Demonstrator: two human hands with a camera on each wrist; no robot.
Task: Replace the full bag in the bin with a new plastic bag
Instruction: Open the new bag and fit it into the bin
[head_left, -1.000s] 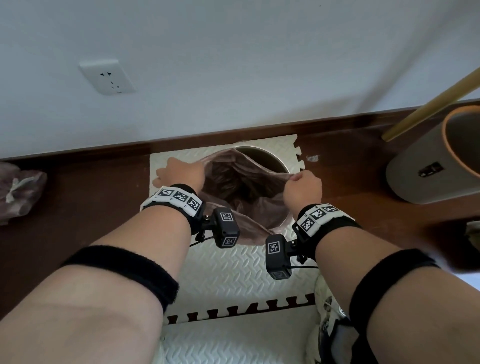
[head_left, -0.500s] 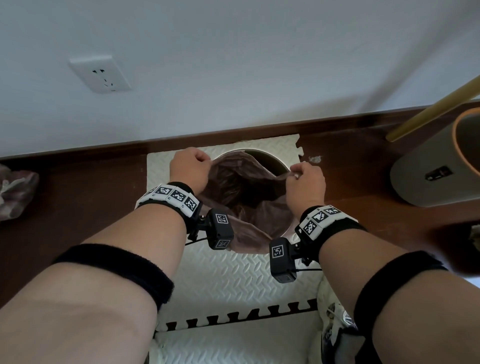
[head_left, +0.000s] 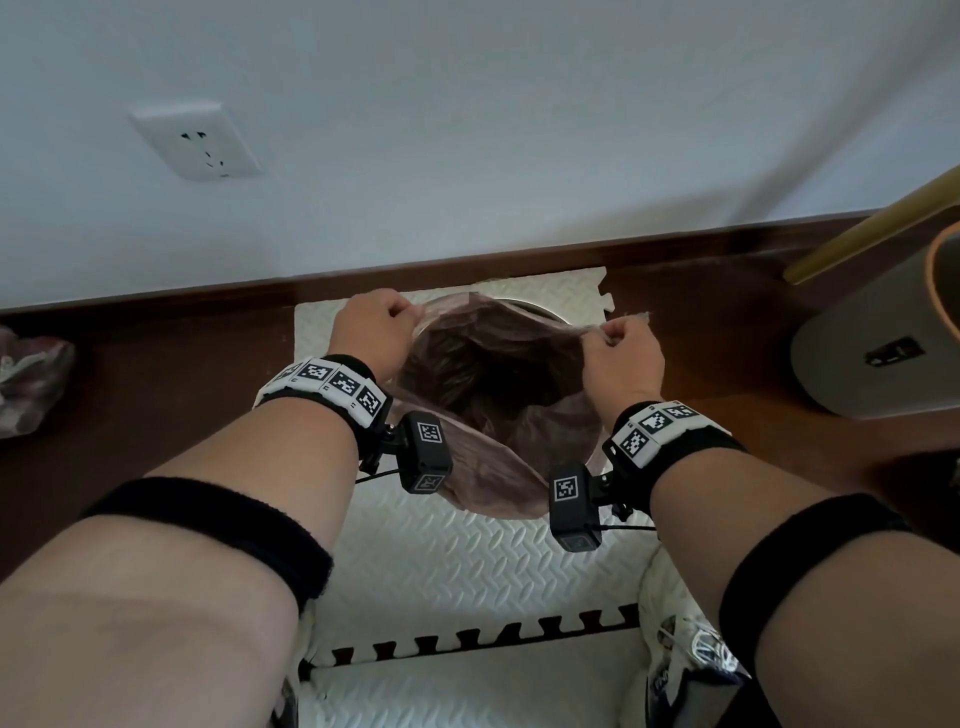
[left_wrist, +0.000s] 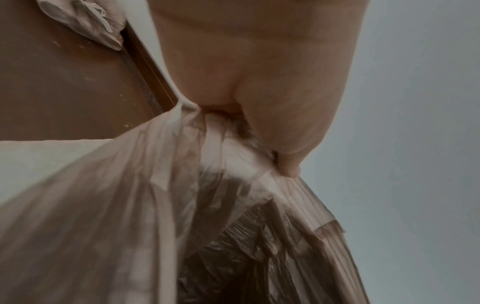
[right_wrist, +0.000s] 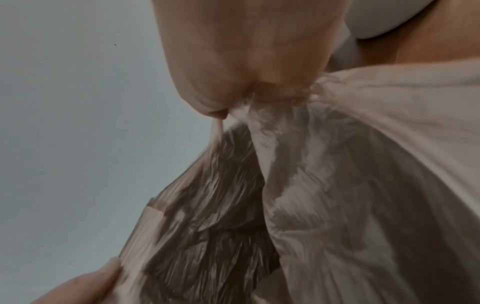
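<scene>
A thin brownish plastic bag (head_left: 498, 384) hangs open over the round bin (head_left: 524, 302), whose pale rim shows only behind the bag. My left hand (head_left: 374, 325) grips the bag's left edge in a fist. My right hand (head_left: 621, 345) grips the right edge the same way. In the left wrist view the bag (left_wrist: 182, 205) bunches under my curled fingers (left_wrist: 291, 148). Crumpled film (right_wrist: 298, 185) runs out from my right fist (right_wrist: 241, 82) in the right wrist view, with my left hand (right_wrist: 85, 286) at the bottom corner. The bag covers the bin's inside.
The bin stands on a white foam mat (head_left: 467, 561) against a white wall with a socket (head_left: 200, 140). A tied, filled bag (head_left: 31, 374) lies on the brown floor at left. At right stand a grey cylinder (head_left: 878, 343) and a yellow pole (head_left: 872, 228).
Both hands have moved farther from me along the bag's mouth, toward the wall side of the bin, pulling the mouth wider. The left hand went from resting at the rim to a tight fist.
</scene>
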